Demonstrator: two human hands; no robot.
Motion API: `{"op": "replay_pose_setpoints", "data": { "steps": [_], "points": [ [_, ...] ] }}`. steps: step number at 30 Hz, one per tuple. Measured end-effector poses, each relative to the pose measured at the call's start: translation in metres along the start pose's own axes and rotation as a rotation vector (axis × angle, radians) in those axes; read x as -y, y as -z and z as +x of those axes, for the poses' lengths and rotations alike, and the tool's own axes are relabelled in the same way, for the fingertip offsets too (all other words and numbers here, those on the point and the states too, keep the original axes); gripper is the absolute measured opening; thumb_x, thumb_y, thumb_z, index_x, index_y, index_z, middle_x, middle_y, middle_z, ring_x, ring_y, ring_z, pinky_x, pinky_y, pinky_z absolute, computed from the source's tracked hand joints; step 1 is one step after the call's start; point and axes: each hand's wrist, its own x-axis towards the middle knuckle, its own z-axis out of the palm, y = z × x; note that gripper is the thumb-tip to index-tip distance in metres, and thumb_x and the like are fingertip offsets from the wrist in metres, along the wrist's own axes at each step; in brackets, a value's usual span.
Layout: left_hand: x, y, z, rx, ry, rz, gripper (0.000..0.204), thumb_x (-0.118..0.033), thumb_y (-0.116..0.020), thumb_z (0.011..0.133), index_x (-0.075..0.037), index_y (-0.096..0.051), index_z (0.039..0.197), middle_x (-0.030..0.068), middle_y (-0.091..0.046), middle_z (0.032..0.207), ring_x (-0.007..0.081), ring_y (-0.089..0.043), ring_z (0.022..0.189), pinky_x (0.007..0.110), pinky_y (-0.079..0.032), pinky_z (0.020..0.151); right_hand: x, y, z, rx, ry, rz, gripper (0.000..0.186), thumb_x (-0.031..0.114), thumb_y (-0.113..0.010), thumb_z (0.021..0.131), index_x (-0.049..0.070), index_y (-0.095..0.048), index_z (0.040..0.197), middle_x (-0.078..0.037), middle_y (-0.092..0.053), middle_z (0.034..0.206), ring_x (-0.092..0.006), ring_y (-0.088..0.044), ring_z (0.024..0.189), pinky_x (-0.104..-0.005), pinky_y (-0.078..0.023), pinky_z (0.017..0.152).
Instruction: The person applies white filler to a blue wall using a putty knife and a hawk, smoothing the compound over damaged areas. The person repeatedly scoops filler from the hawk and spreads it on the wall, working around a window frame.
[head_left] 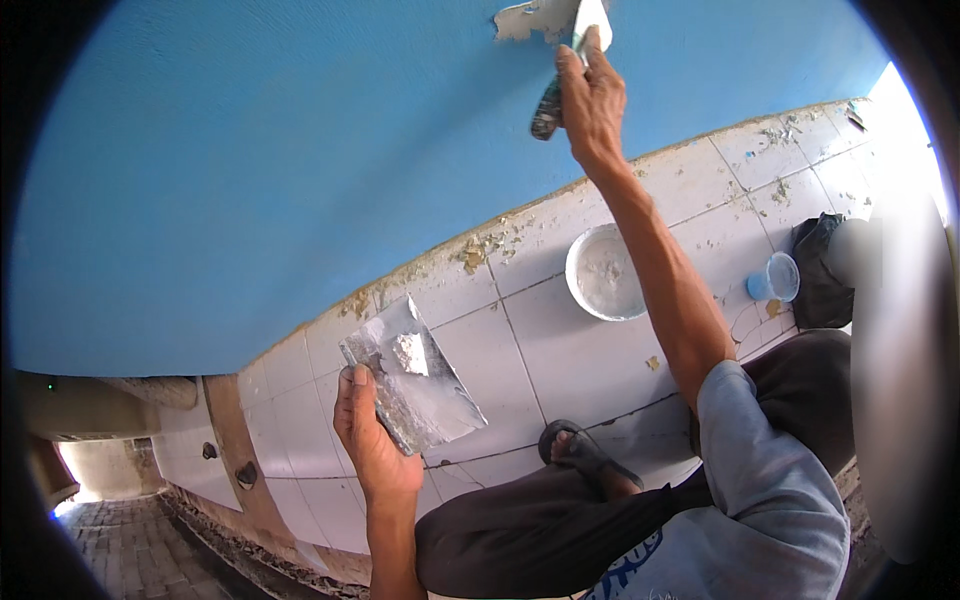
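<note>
Up at the blue wall (330, 150), my right hand (597, 105) is wrapped round the dark, paint-spotted handle of a putty knife (592, 18). Its pale blade lies at a bare, peeled patch (528, 20) of the wall; whether it touches cannot be made out. Lower and to the left, my left hand (370, 430) grips a flat metal plate (430, 385) by its edge, thumb on top. A small lump of white putty (409, 353) sits on the plate, and thin grey-white smears cover much of its face.
A round white tub (574, 275) of greyish paste stands on the tiled floor (560, 350) beside my right forearm. Farther right are a blue plastic cup (773, 278) and a black bag (820, 270). Paint flakes (490, 243) litter the wall's foot. My sandalled foot (575, 450) rests below the tub.
</note>
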Motion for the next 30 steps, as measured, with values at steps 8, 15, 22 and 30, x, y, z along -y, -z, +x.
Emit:
{"op": "replay_pose_setpoints", "data": {
  "steps": [8,15,22,30],
  "points": [
    [0.000,0.003,-0.008,-0.022,-0.027,0.034,0.021,-0.021,-0.055,0.100,-0.004,-0.061,0.110,0.0035,-0.064,0.103,0.0121,-0.061,0.093,0.030,-0.050,0.083,0.013,-0.081,-0.065,0.150,0.202,-0.062,0.065,0.023,-0.057,0.095,0.007,-0.028,0.151,-0.025,-0.063,0.083,-0.0362,-0.064,0.060,-0.0439,-0.053,0.053],
    [-0.001,0.012,-0.006,-0.022,-0.049,0.034,0.022,-0.021,-0.054,0.101,-0.003,-0.061,0.112,0.0043,-0.063,0.105,0.0125,-0.061,0.095,0.030,-0.050,0.084,-0.004,-0.046,-0.106,0.378,0.144,-0.241,0.070,0.028,-0.060,0.094,0.014,-0.027,0.154,-0.021,-0.064,0.090,-0.0257,-0.064,0.064,-0.0395,-0.053,0.052],
    [-0.003,-0.002,-0.009,0.013,-0.043,0.046,0.022,-0.021,-0.055,0.101,-0.004,-0.061,0.112,0.0040,-0.063,0.104,0.0125,-0.061,0.095,0.030,-0.050,0.085,-0.004,-0.010,-0.042,0.089,0.025,0.019,0.061,0.022,-0.056,0.096,0.004,-0.033,0.149,-0.023,-0.069,0.093,-0.0244,-0.069,0.069,-0.0333,-0.056,0.049],
    [0.003,-0.018,0.005,-0.001,-0.075,0.058,0.015,-0.019,-0.055,0.100,-0.005,-0.061,0.101,-0.0003,-0.062,0.093,0.0071,-0.058,0.085,0.025,-0.048,0.077,-0.008,-0.015,-0.119,0.668,0.296,-0.209,0.069,0.022,-0.068,0.089,0.013,-0.038,0.150,-0.025,-0.067,0.106,-0.0354,-0.069,0.083,-0.0414,-0.060,0.067]
  ]
}}
